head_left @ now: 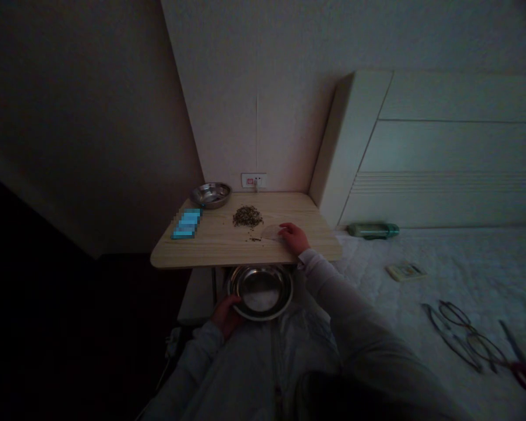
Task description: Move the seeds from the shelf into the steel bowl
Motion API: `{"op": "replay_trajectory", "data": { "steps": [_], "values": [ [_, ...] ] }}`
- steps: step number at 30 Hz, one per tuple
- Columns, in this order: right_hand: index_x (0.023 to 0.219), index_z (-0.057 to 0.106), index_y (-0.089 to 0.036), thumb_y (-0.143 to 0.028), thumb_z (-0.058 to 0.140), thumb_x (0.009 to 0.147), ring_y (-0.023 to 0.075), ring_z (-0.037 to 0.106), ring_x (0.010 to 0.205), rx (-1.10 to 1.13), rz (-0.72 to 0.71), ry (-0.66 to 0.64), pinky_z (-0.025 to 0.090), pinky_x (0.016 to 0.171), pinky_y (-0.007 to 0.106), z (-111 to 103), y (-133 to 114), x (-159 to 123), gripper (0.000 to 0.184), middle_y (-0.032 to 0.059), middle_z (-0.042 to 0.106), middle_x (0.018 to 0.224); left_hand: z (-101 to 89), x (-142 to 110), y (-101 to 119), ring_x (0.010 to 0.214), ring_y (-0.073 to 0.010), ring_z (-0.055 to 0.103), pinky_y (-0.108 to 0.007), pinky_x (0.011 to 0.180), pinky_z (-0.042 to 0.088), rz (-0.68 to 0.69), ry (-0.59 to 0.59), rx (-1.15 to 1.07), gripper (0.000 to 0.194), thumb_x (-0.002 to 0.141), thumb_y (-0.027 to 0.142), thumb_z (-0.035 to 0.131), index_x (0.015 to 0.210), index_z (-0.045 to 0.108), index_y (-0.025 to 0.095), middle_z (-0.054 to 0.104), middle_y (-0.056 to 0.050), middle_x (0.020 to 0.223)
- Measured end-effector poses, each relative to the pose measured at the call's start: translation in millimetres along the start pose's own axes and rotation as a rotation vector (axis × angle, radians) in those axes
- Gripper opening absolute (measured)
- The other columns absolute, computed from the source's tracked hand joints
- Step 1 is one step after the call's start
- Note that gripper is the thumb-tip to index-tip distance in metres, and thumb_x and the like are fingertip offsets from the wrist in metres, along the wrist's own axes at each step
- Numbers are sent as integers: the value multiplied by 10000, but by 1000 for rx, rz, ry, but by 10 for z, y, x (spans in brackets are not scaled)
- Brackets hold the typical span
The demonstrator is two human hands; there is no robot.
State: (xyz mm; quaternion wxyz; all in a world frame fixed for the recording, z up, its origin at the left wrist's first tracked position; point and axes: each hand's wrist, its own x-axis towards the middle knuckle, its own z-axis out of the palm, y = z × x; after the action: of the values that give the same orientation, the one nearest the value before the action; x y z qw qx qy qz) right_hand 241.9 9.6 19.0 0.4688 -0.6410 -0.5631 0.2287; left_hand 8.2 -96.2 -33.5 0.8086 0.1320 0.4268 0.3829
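Observation:
My left hand [226, 316] grips the rim of a steel bowl [261, 290], holding it just below the front edge of a small wooden table [214, 248]. My right hand [293, 237] rests on the tabletop with its fingers closed on a pale thin card [272, 232]. A pile of small dark bits [247, 216] lies just left of and beyond the card, with a few loose bits near it.
A second steel bowl [211, 194] sits at the table's back left, a blue flat object [186, 223] in front of it. A wall socket [253, 180] is behind. On the bed to the right lie a green case [372, 230], a small packet [404, 271] and wire hangers [460, 336].

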Motion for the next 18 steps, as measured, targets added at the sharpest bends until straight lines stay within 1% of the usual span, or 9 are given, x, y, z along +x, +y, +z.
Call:
{"op": "replay_trajectory", "data": {
  "steps": [7,13,18],
  "values": [
    [901,572,-189,-177,453,687,118,566,699,23,-8,-18,432,728,283,14,-6,-34,245,-4,635,732,46,-46,13,810,-230,610,-378,749,468,32,16,42,119,655,86,465,704,568,118,661,-73,652],
    [886,574,-182,-172,454,669,115,558,680,60,-29,-46,432,707,273,20,27,-46,248,-7,630,713,25,-30,9,791,-214,616,-365,737,473,-7,-10,-13,114,659,91,467,700,558,145,661,-49,653],
    [878,577,-186,-185,470,660,117,552,667,79,-24,-56,432,700,276,39,49,-59,243,-11,630,705,10,-17,6,804,-224,611,-361,736,475,-9,-4,8,119,658,99,464,714,568,114,662,-72,662]
  ]
}}
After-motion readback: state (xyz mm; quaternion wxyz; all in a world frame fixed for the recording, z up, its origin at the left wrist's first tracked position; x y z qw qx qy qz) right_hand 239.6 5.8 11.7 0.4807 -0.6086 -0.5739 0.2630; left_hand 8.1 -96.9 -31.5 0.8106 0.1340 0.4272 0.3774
